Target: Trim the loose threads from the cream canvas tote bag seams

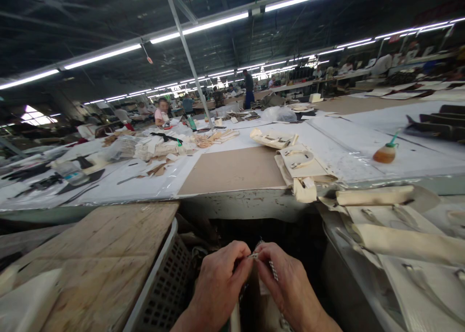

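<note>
Pinching a small pale piece (253,256) between their fingertips, left hand (223,279) and right hand (289,279) nearly meet before the counter (247,203); a chain-like strand (273,270) shows beside the right thumb.

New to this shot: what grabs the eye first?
First, the left hand and right hand, close together at bottom centre, a small pale piece pinched between their fingers. Next, the bright tube lights slanting across the dark ceiling. Then the squat bottle of amber liquid with its green nozzle, on the white-covered table at right.
</note>
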Demonstrator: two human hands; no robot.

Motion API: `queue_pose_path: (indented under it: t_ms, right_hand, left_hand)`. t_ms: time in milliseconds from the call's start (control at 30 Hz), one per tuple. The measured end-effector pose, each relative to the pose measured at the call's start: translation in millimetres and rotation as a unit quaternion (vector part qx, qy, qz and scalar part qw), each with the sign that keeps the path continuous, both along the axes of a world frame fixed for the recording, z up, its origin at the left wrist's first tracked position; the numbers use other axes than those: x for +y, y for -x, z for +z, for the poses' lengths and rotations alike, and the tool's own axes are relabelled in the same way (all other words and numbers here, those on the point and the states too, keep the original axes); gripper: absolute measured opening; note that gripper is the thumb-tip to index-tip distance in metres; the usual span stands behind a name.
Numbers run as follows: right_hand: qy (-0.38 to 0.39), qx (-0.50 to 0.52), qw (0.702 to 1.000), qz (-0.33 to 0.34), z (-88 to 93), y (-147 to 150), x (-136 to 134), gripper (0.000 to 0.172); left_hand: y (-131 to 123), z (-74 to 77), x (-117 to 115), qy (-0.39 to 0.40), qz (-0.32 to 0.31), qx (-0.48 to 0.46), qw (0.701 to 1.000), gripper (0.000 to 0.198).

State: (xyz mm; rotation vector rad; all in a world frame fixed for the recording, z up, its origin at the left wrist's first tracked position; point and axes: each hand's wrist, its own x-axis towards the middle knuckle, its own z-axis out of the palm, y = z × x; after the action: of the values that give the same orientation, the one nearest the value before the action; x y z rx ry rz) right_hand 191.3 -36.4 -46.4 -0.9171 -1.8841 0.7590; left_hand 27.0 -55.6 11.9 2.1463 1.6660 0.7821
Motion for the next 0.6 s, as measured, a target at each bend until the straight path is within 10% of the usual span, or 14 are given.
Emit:
queue_pose_path:
  t_ms: [367,600]
  right_hand:
    - [0.068,0.036,0.996,-0.038,9.6,3,-12,0.01]
    - [0.108,0.064,0.992,-0.016,11.8,5,-10,0.013]
  left_hand:
    - [15,18.8,-13,0.133,-0.005,-0.048,0.99,0.013]
    - [23,2.2,-23,0.017,-0.023,0.008,1.0,0.027]
